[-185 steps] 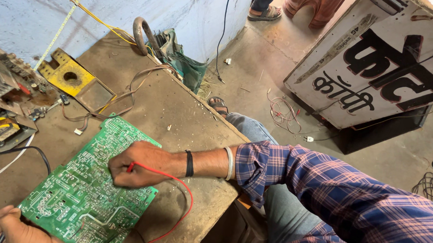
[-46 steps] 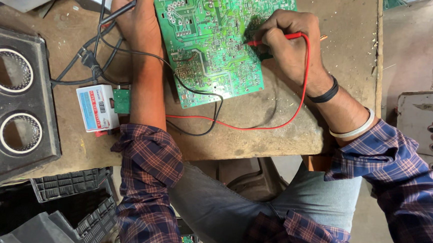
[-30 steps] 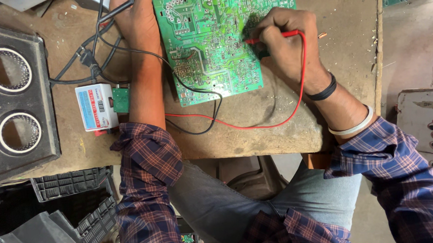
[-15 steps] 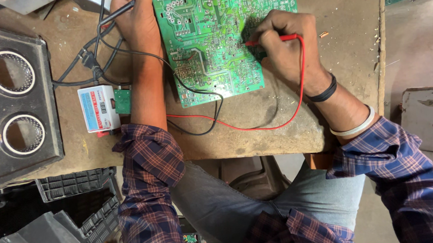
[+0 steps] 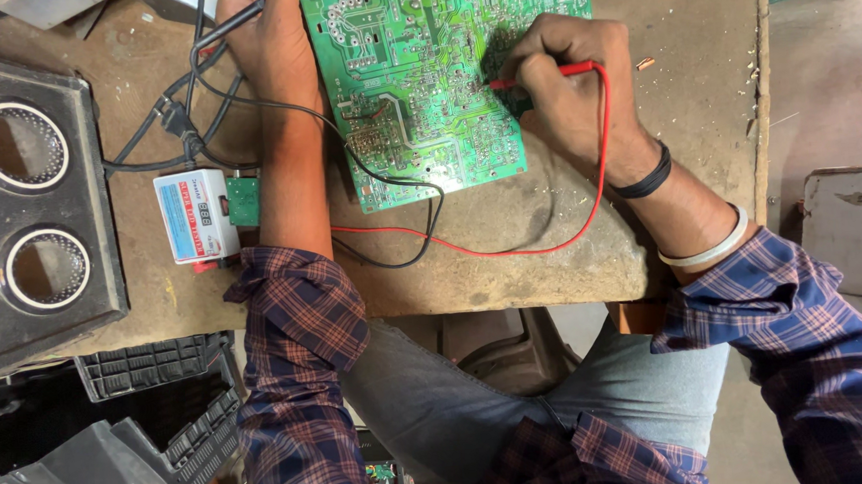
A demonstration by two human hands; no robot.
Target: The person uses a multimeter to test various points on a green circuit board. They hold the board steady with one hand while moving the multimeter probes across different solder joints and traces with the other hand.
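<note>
Worn brown wooden surface [image 5: 696, 16], dusty and scratched, w/ a chipped right edge. Grey concrete floor [image 5: 826, 98] beyond it at right. Black plastic crates [image 5: 149, 364] sit below at left; daylight even, no hard shadows.

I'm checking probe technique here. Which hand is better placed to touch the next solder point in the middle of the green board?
Right, probably. The right hand pinches the red probe, tip already on the green circuit board. The left hand grips the black probe off the board's left edge.

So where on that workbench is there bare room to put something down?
Bare bench lies right of the right hand, up to the table edge, and along the front below the circuit board. It is crowded at left: the speaker box, small meter, cables and left hand.
</note>
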